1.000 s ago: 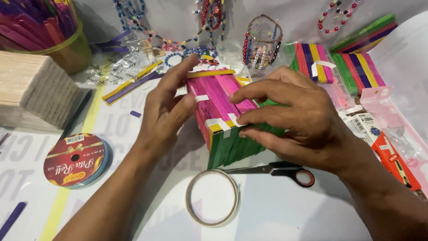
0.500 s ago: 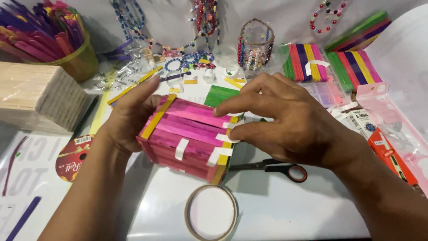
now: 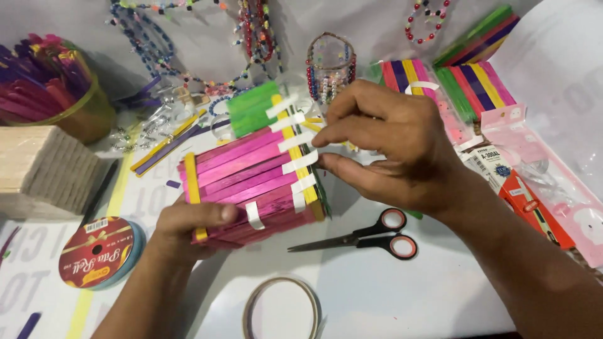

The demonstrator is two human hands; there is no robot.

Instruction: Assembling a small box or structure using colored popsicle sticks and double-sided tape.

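My left hand gripped the pink craft-stick box at mid-desk, steadying it, while my right hand fingers pinched its taped edge; scissors lay beside.

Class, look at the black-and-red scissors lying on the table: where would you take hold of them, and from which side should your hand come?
Grip the scissors by the red-rimmed loops, coming from the right. They lie flat and closed, handles pointing right and blade tips pointing left toward the pink stick box, so that end is probably safest and nearest the right hand.
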